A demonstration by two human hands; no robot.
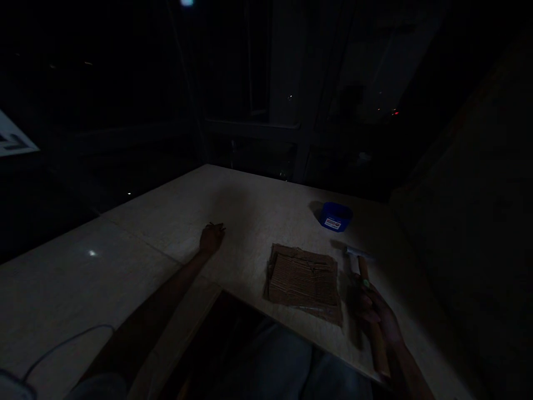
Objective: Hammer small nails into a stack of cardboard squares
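Observation:
Over the pale tabletop, my left hand [211, 239] is closed, fingers bunched. Thin dark bits stick out at its fingertips, too dim to name. My right hand [377, 311] is wrapped round the wooden handle of a hammer [378, 350], whose metal head points away from me. Between the hands, nearer the right one, lies a rough stack of brown ridged sheets [303, 280] with frayed edges, like corrugated cardboard. Beyond the hammer head stands a small blue tub [335, 218] with a white label; its contents are too dark to make out.
The light is very low. The pale table [266, 205] has a cut-out edge at my lap. A thin cable [70, 339] curves over its left side. A dark wall rises on the right, and dark window panes stand behind the far edge.

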